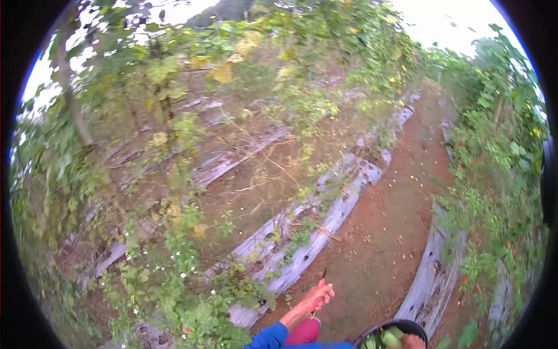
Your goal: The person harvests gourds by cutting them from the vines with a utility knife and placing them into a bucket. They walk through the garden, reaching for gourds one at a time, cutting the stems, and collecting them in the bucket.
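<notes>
My left hand (319,296) is closed around a thin tool, whose dark narrow tip (324,273) sticks up above the fist and which shows a little red at the fingers. Its exact kind is too small to make out. At the bottom edge of the view, my right hand (411,342) reaches into a dark bucket (419,326) with fingers curled against a pale green vegetable (390,337). More green produce lies beside it in the bucket. The lower part of the right hand is cut off by the frame.
A brown dirt path (378,232) runs ahead between beds covered with silvery plastic sheet (325,232). Leafy plants with small red fruits (482,192) line the right side. Vines and white-flowered weeds (180,273) crowd the left, beside a leaning post (75,110).
</notes>
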### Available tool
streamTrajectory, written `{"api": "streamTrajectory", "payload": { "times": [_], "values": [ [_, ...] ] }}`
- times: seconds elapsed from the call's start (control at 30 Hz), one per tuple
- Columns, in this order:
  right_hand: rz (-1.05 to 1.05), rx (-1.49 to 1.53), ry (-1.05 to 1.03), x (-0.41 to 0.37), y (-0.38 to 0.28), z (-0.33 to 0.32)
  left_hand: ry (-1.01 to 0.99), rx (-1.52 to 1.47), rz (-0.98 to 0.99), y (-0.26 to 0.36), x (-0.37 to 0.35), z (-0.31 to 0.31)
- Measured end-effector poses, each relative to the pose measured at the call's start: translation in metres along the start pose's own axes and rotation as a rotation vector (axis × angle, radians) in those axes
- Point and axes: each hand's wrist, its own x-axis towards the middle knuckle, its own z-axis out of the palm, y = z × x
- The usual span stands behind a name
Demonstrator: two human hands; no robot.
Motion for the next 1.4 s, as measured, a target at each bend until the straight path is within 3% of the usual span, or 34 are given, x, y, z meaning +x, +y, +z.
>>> {"api": "streamTrajectory", "payload": {
  "times": [0.03, 0.07, 0.27, 0.43, 0.57, 0.63, 0.67, 0.73, 0.8, 1.0, 1.07, 1.13, 1.23, 1.4],
  "values": [
    [-0.124, -0.053, 0.269, 0.007, 0.005, -0.006, 0.006, -0.037, -0.008, 0.003, 0.006, -0.005],
    [-0.045, 0.002, 0.307, 0.009, -0.008, -0.022, 0.009, -0.07, -0.015, 0.005, 0.014, -0.008],
    [0.063, 0.098, 0.086, 0.079, 0.012, -0.082, -0.014, -0.031, -0.13, 0.01, 0.124, -0.02],
    [0.198, 0.158, 0.116, 0.137, 0.024, -0.142, -0.053, 0.085, -0.224, 0.046, 0.264, -0.005],
    [0.258, 0.177, 0.237, 0.16, 0.031, -0.193, -0.178, 0.173, -0.272, 0.123, 0.37, 0.038],
    [0.222, 0.178, 0.288, 0.169, 0.029, -0.224, -0.178, 0.325, -0.094, 0.167, 0.414, 0.066],
    [0.245, 0.2, 0.294, 0.175, 0.028, -0.244, -0.2, 0.346, -0.101, 0.187, 0.431, 0.081],
    [0.227, 0.332, 0.227, 0.19, 0.033, -0.278, -0.247, 0.402, 0.093, 0.22, 0.462, 0.109],
    [0.211, 0.341, 0.286, 0.209, 0.045, -0.305, -0.251, 0.427, 0.076, 0.236, 0.495, 0.13],
    [-0.023, 0.51, 0.372, 0.274, 0.076, -0.428, -0.205, 0.294, -0.025, 0.237, 0.561, 0.169],
    [-0.127, 0.563, 0.448, 0.307, 0.085, -0.465, -0.107, 0.164, -0.247, 0.215, 0.571, 0.174],
    [-0.219, 0.647, 0.516, 0.338, 0.088, -0.481, -0.153, 0.065, -0.282, 0.201, 0.583, 0.177],
    [-0.285, 0.592, 0.315, 0.396, 0.102, -0.505, -0.139, 0.032, -0.282, 0.205, 0.597, 0.197],
    [-0.379, 0.491, 0.213, 0.466, 0.109, -0.552, -0.087, -0.009, -0.247, 0.228, 0.653, 0.202]
  ]
}}
